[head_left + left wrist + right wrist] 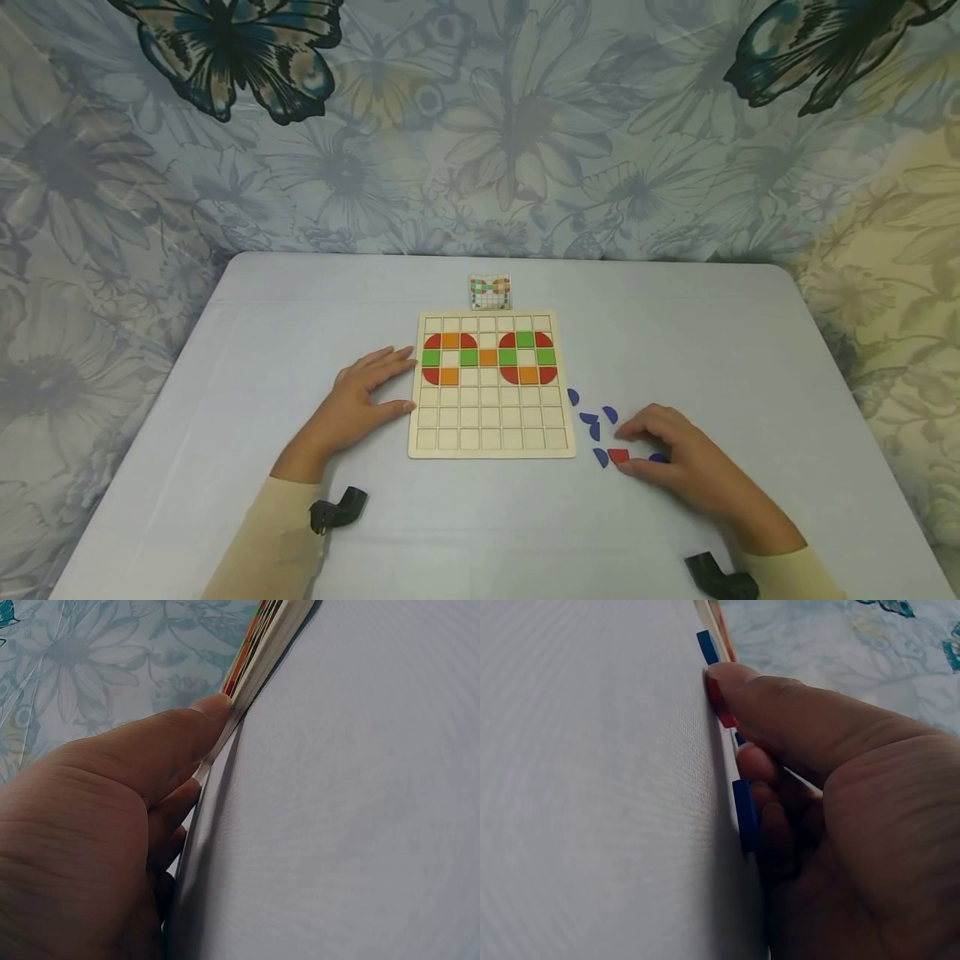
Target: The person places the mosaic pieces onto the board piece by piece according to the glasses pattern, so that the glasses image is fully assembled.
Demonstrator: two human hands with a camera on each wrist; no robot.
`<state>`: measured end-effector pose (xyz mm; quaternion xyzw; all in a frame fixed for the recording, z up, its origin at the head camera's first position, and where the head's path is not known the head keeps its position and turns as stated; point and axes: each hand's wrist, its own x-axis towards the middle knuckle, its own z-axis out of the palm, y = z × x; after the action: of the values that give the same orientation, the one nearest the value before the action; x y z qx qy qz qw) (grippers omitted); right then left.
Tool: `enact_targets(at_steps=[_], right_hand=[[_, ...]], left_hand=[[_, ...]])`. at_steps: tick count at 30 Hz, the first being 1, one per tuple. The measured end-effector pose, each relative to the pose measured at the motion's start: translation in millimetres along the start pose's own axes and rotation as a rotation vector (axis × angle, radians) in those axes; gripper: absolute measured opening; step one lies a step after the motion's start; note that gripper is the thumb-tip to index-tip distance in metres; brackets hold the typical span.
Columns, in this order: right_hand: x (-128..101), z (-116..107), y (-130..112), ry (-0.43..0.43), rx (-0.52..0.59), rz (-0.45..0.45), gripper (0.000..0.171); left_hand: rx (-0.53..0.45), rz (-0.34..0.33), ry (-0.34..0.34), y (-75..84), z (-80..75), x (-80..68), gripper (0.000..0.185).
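A wooden grid board [491,437] lies flat mid-table, its upper rows holding red, orange and green pieces in two ring-like groups joined by an orange square [488,357]. My left hand [348,415] rests at the board's left edge, fingers extended and thumb tip touching the side. Right of the board, my right hand [690,458] hovers low over loose pieces with thumb and fingertips apart. The thumb tip touches or nearly touches a red piece [618,456]; in the right wrist view it partly covers that red piece [721,709]. A blue piece [658,457] lies under the palm side.
Several blue rounded pieces [595,431] are scattered between the board and my right hand. Behind the board lies a small pattern card [490,292] showing a similar coloured design. Floral cloth with butterflies [517,125] hangs beyond the white table [315,308].
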<state>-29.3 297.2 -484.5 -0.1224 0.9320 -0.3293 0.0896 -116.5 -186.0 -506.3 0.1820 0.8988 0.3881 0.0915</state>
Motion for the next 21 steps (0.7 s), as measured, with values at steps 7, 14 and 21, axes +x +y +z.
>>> enact_targets(at_steps=[7, 14, 21], right_hand=[[0.9, 2.2, -3.8, 0.006, -0.028, 0.028, 0.027], [-0.1, 3.8, -8.9, 0.001, -0.022, 0.067, 0.026], [-1.3, 7.3, -9.8, 0.042, -0.003, 0.094, 0.021]], left_hand=[[0.006, -0.003, -0.002, -0.8, 0.0, -0.3, 0.071], [-0.002, 0.003, -0.001, -2.4, 0.3, -0.3, 0.071], [0.003, 0.009, 0.001, -3.0, 0.7, 0.4, 0.071]])
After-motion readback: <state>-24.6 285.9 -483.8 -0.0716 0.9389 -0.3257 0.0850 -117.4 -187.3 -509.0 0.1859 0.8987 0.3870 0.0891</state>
